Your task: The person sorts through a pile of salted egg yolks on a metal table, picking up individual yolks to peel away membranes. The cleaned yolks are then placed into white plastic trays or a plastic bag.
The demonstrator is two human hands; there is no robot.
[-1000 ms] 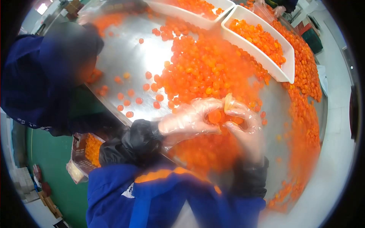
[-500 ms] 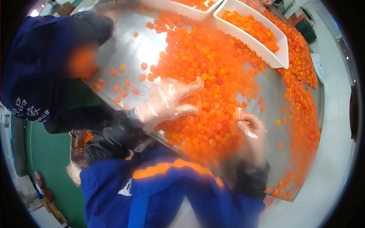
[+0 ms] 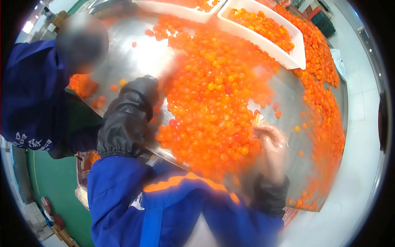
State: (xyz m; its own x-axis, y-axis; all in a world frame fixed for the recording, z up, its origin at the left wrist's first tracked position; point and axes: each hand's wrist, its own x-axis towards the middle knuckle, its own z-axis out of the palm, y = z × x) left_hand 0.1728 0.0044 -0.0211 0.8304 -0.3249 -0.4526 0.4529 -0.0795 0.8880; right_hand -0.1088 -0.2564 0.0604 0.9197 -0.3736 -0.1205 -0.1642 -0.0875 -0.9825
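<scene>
a hand could pass along the metal table (image 3: 290,88), which lies bare between the central heap (image 3: 212,103) and the right-hand heap (image 3: 325,127), with a few loose orange pieces dotting that lane. the right hand (image 3: 272,138), pinching a pale strip (image 3: 258,120), crowds its near left side. at the far side the walls of 2 trays, the left tray (image 3: 175,11) and the right tray (image 3: 260,46), bar the way. shiny metal opens between the co-worker (image 3: 33,86) and the central heap, but the black left sleeve (image 3: 128,119) cuts across it.
</scene>
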